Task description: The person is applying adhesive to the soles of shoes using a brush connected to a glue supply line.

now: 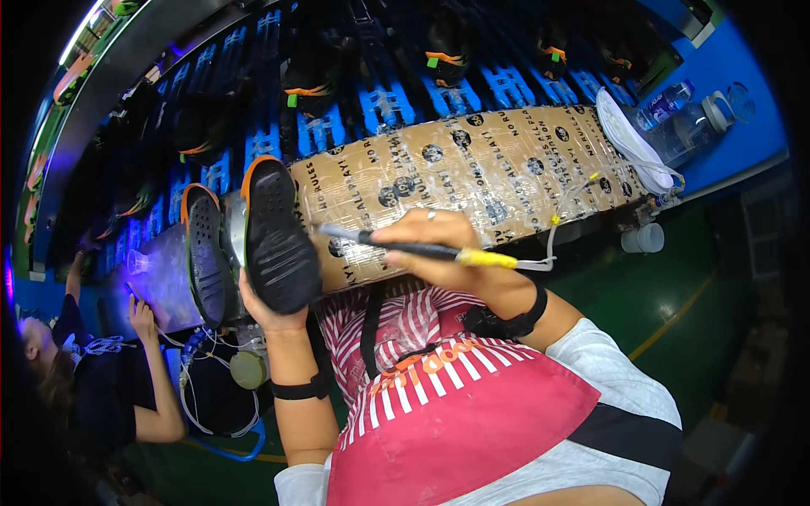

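Bench (515,160) crosses mid-frame, topped with shiny, printed cardboard (363,194); blue-lit conveyor (388,105) along the top, green floor (666,320) at right. Sole (283,228), black with orange edge, held tilted left of centre, gripped low by the left hand (274,312). Right hand (447,232) closed round a brush (434,251), its tip just beside the sole; contact cannot be confirmed. Step in hand, as I judge it: brushing the sole's face. Next move probably calls for a steady left grip and light, even strokes out to the edge. Second sole (207,253) just left; co-worker (110,371) at lower left; bottles (688,135) at upper right.
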`<state>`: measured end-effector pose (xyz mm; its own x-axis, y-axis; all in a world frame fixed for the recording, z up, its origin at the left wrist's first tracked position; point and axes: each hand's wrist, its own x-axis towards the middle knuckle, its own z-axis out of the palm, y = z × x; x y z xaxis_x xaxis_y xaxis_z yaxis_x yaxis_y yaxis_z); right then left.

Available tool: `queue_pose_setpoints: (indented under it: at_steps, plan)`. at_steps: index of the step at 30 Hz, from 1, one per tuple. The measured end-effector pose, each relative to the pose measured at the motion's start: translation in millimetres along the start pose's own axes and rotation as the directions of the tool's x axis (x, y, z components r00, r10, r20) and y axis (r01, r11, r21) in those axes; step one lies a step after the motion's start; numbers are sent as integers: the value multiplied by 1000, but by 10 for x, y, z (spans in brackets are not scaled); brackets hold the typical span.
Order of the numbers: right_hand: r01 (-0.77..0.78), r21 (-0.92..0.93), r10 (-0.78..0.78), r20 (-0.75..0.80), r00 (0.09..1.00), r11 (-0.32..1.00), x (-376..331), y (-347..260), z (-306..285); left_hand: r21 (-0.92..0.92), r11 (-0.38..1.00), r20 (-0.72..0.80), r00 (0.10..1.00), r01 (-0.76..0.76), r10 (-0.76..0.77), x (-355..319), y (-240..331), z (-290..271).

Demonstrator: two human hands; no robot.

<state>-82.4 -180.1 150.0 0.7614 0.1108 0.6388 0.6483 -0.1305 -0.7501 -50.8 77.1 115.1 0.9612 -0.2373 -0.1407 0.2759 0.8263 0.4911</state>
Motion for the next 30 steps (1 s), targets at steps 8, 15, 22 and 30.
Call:
queue_pose_setpoints:
  at_steps: [8, 15, 22, 30]
  plan:
    - [-429, 384, 509, -133, 850, 818, -79, 190, -95, -246, 969, -219, 974, 7, -63, -390, -195, -227]
    - [-371, 354, 382, 41, 923, 859, -73, 328, -305, -152, 988, -145, 988, 20, -42, -543, -150, -336]
    - [-324, 106, 315, 94, 944, 940, -28, 198, -362, -264, 964, -43, 999, -31, 20, -403, 13, -389]
    - [-413, 296, 458, -97, 884, 861, -82, 345, -267, -190, 981, -164, 986, -38, 7, -462, -14, -416]
